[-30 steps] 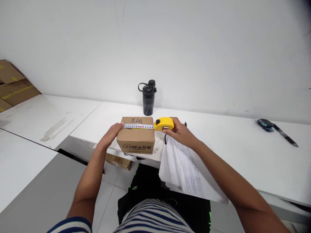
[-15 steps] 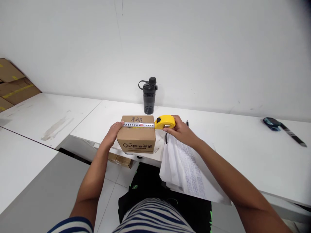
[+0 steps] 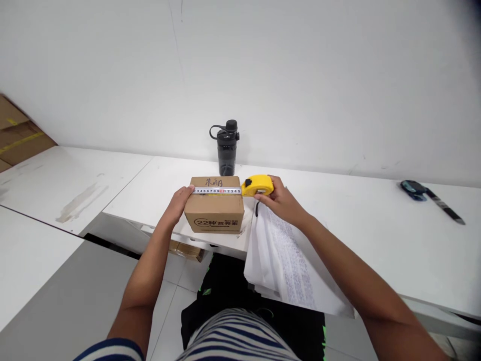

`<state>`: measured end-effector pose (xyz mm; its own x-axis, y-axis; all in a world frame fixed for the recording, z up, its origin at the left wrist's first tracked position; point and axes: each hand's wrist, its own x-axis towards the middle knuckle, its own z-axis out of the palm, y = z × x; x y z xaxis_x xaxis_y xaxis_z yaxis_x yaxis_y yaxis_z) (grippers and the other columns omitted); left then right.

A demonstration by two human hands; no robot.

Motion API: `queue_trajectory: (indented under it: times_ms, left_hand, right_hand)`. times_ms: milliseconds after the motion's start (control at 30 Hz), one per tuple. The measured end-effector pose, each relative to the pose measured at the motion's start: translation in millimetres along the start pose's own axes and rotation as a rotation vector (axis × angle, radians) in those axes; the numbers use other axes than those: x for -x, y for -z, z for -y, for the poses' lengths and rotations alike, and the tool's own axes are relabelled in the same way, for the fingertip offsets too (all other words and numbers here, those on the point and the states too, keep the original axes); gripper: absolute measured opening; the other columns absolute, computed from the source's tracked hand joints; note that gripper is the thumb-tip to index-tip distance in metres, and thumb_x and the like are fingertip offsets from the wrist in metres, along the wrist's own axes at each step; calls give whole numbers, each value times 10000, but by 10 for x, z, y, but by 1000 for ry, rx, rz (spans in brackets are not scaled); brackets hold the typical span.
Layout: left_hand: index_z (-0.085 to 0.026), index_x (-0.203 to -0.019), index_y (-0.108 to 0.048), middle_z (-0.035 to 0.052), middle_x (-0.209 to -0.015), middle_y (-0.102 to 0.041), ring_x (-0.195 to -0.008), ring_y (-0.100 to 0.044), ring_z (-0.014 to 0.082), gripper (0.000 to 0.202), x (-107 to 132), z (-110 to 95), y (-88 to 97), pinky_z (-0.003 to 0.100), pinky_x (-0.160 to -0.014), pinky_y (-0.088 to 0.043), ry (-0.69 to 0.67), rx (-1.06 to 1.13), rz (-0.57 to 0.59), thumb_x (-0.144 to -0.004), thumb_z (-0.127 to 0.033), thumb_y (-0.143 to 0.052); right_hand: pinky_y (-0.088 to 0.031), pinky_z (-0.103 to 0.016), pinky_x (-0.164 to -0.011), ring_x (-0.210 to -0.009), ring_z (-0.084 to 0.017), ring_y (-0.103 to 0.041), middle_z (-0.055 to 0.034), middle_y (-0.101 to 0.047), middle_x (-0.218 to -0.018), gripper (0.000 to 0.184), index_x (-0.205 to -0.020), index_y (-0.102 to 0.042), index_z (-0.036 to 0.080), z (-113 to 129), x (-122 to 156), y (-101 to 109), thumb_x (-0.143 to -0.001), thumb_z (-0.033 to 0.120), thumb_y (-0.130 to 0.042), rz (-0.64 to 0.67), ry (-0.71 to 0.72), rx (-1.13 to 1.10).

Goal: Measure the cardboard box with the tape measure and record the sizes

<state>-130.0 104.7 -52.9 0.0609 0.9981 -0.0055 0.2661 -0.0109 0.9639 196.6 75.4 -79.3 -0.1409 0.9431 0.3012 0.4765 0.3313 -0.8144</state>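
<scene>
A small brown cardboard box (image 3: 214, 204) with printed and handwritten characters stands on the white table. The white blade (image 3: 216, 191) of a tape measure lies across its top, with numbers facing up. My left hand (image 3: 179, 204) is closed at the box's left edge, thumb pressing the blade's end there; its other fingers are mostly hidden by the box. My right hand (image 3: 281, 203) grips the yellow tape measure case (image 3: 257, 185) at the box's right edge.
Behind the box stands a dark shaker bottle (image 3: 227, 150). Printed paper sheets (image 3: 281, 255) hang over the table's front edge below my right hand. To the right lies a dark blue object with a black strap (image 3: 413, 188). Cardboard boxes (image 3: 20, 138) are stacked far left.
The box, blade and both hands have shifted slightly right relative to the bottle. My view has turned a little. Both hands keep their hold.
</scene>
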Motion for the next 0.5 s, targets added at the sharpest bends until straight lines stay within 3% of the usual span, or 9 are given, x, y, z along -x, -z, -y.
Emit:
queue_trajectory:
  times_ms: [200, 267, 400, 500]
  left_hand:
    - [-206, -655, -457, -20, -644, -453, -638, -434, 154, 413, -131, -88, 100, 293, -618, -328, -65, -142, 28, -832, -563, -565]
    - [-209, -646, -453, -18, -633, -442, -627, -435, 153, 386, -109, -180, 170, 299, -619, -340, -97, -137, 35, -838, -524, -569]
    - [-221, -671, -467, -5, -641, -466, -651, -447, 171, 360, 289, -461, 230, 322, -653, -356, -240, -144, -91, -872, -506, -553]
    - [-236, -682, -454, 3, -653, -460, -652, -431, 186, 352, 767, -530, 35, 336, -642, -343, -349, -132, -48, -885, -509, -545]
  right_hand:
    - [-480, -365, -640, -743, -259, -656, -49, -685, -906, 540, -1281, -430, 236, 131, -10, 76, -859, 531, -594, -46, 6, 227]
    - [-488, -377, -648, -760, -271, -678, -69, -706, -977, 484, -1253, -457, 245, 168, 7, 88, -860, 498, -584, -78, 34, 268]
    - [-521, -418, -775, -1020, -300, -687, -114, -670, -1270, 367, -1160, -512, 260, 216, 178, 99, -839, 418, -593, -191, 231, 264]
    - [-528, -431, -760, -954, -286, -705, -99, -711, -1217, 211, -981, -559, 279, 250, 469, 78, -819, 408, -598, -187, 288, 315]
